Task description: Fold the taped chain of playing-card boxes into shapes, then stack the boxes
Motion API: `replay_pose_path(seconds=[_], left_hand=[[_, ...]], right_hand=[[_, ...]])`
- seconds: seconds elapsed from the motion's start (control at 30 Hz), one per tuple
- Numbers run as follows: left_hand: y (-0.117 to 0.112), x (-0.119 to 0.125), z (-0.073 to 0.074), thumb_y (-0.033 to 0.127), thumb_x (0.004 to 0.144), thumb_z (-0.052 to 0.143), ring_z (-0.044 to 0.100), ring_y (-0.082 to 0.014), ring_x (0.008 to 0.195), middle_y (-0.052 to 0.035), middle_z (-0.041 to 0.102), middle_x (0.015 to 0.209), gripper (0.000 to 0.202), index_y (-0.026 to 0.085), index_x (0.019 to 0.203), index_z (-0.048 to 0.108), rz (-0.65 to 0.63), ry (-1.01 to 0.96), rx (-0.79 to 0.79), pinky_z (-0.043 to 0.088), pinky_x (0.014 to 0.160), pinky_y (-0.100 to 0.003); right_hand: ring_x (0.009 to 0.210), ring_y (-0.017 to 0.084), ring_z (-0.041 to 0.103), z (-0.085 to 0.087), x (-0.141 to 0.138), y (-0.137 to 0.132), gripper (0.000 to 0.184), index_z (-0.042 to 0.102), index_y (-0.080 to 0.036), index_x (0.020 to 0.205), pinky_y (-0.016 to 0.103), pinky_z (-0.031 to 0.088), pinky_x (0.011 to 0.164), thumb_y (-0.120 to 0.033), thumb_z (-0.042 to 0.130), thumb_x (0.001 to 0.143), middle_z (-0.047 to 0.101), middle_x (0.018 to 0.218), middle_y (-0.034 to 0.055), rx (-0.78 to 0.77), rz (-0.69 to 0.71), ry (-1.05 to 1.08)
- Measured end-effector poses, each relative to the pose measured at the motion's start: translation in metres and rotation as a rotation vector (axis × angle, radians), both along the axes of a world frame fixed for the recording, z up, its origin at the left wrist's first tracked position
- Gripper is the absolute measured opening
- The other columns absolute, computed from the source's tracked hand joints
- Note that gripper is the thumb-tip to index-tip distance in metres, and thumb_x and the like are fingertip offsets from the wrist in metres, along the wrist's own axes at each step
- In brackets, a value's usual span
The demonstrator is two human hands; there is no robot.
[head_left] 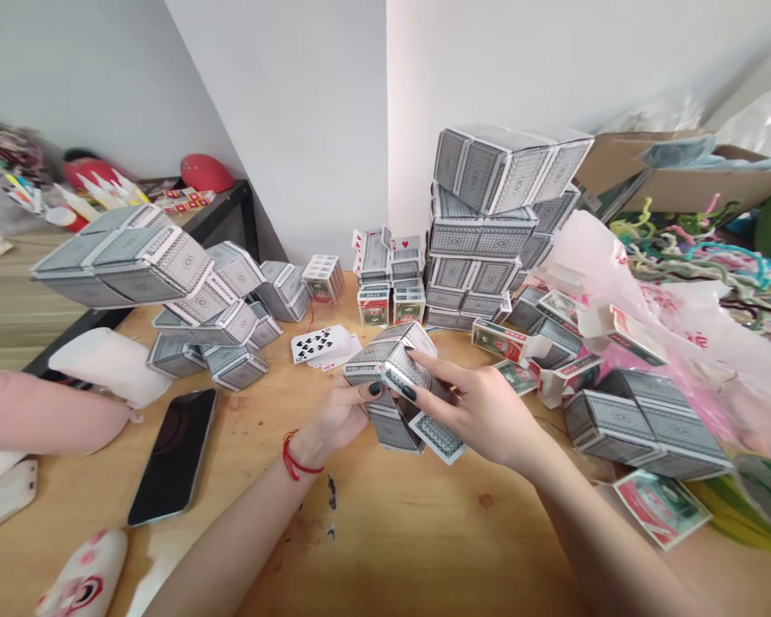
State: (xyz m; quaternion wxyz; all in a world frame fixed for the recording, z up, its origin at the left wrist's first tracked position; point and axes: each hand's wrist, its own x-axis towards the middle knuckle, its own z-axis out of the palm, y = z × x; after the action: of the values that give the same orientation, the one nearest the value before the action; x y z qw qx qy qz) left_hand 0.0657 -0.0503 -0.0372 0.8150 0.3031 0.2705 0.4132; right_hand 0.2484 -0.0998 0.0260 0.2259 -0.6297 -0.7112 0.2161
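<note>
Grey-backed playing cards joined into a hollow, boxy piece [369, 356] were between the person's two hands, near the middle of the pale brown wooden tabletop [437, 548]; whether the piece touched the wood could not be told. The bare left hand [343, 413], with a red cord bracelet [294, 458] at its wrist, was closed on the left side, thumb over the front edge, apparently to steady it. The bare right hand [485, 411] was clamped on the opposite side, thumb and forefinger across a white-edged panel, perhaps to press its fold firm. A flat rectangular card with a dark green patterned back [442, 439] jutted out beneath the right hand; whether it was loose or tucked in was unclear. Beyond stood a tall grey tower of card blocks [481, 231], near the white wall, probably to be clear of the elbows. A flat pile of face-up white playing cards [321, 345], spades on top, lay just past the left hand, likely for easy reach. Red and green cardboard card boxes [498, 339] were scattered on the right, seemingly to leave working room, and a black-screened rectangular smartphone [175, 454] lay well apart on the left.
</note>
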Motion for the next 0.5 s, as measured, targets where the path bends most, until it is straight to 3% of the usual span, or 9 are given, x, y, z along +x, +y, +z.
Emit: replay_pose_path(seconds=[0.3, 0.5], left_hand=[[0.0008, -0.0040, 0.0021, 0.026, 0.052, 0.084, 0.059, -0.0138, 0.053, -0.0020, 0.067, 0.061, 0.024, 0.014, 0.066, 0.068, -0.047, 0.064, -0.002, 0.046, 0.055, -0.025], [0.0006, -0.0080, -0.0041, 0.024, 0.054, 0.080, 0.065, -0.0244, 0.064, -0.0029, 0.065, 0.056, 0.021, 0.015, 0.068, 0.067, -0.018, 0.154, -0.015, 0.047, 0.063, -0.034]], right_hand=[[0.043, 0.011, 0.045, 0.0014, 0.0007, -0.0031, 0.048, 0.061, -0.022, 0.125, 0.021, 0.034, 0.045, -0.046, 0.049, 0.085, 0.055, 0.050, -0.0016, 0.025, 0.034, -0.015], [0.042, 0.010, 0.046, 0.0010, 0.0019, -0.0052, 0.049, 0.059, -0.022, 0.127, 0.021, 0.034, 0.046, -0.046, 0.049, 0.086, 0.057, 0.050, -0.0015, 0.037, 0.058, -0.031]])
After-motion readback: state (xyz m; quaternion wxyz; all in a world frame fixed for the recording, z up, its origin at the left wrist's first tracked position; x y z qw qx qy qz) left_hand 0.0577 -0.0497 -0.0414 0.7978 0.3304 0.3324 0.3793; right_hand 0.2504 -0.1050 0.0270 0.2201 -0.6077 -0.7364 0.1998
